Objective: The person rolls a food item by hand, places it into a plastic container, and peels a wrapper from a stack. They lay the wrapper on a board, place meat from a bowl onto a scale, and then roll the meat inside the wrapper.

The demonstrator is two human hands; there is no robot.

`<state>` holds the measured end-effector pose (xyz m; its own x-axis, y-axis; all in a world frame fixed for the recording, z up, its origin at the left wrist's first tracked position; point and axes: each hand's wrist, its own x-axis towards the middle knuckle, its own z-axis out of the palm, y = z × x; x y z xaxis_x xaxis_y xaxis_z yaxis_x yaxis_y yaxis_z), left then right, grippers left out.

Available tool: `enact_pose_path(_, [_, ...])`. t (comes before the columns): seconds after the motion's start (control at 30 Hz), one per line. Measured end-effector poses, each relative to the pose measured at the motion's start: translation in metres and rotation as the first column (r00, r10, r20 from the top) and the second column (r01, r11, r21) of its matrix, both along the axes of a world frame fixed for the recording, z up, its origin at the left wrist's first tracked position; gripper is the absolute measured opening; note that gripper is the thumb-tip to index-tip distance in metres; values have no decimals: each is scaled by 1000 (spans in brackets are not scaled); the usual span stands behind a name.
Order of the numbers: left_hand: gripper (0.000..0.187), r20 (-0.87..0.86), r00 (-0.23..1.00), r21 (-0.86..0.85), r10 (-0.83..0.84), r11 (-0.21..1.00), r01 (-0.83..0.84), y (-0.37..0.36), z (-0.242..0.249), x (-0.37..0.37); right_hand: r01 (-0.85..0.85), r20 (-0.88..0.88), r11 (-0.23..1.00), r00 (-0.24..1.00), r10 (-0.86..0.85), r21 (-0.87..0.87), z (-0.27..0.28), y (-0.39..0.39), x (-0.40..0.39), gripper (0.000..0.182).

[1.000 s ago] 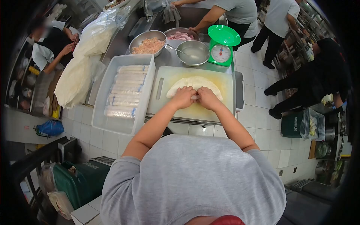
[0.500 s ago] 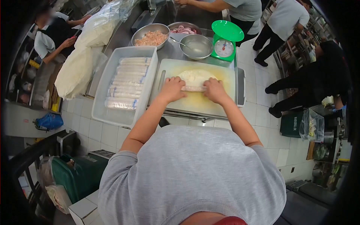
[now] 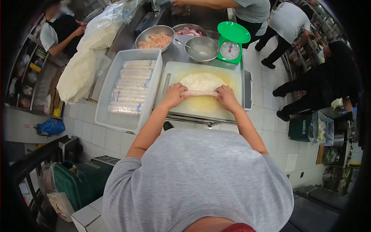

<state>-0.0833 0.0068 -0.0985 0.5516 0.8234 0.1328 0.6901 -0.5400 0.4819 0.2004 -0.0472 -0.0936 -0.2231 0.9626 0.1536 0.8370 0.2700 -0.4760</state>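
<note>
My left hand [image 3: 176, 95] grips the left end of a filled roll [image 3: 200, 93], with its fingers bent over it. At the right end, my right hand [image 3: 227, 97] has its fingers closed on the same roll. The roll is pale pink and narrow, and lies along the near edge of a round whitish wrapper sheet [image 3: 203, 80]. Beneath the sheet is a white cutting board [image 3: 170, 105] with a wet, yellowish surface. Beside the board on the left, a translucent plastic tub [image 3: 101, 103] holds several finished rolls [image 3: 131, 85] in clear wrap.
Behind the board stand a bowl of minced filling [image 3: 156, 40], a bowl of pink meat pieces [image 3: 189, 31], a bowl of liquid with a spoon [image 3: 203, 53] and a green scale [image 3: 231, 50]. Bagged wrapper sheets [image 3: 83, 69] lie left. Several co-workers stand around.
My hands have moved apart to the two ends of the roll, and more of its middle shows between them. A co-worker at the upper left has shifted.
</note>
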Motion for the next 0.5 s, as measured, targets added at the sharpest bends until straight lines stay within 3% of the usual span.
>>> enact_pose_path(0.1, [28, -59, 998, -4, -30, 1000, 30, 6, 1, 0, -75, -4, 994, 997, 76, 78, -8, 6, 5, 27])
enact_pose_path(0.2, [27, 9, 1000, -136, 1, 991, 0, 9, 9, -2, -47, -271, 998, 961, 56, 41, -7, 8, 10, 27])
enact_pose_path(0.4, [16, 158, 987, 18, 21, 1000, -24, 15, -6, -8, 63, -76, 997, 995, -66, -43, -16, 17, 29, 32])
enact_pose_path(0.5, [16, 172, 982, 23, 74, 997, -79, 18, -10, -6, 162, -21, 915, 986, -166, 369, 5, 7, -5, 33])
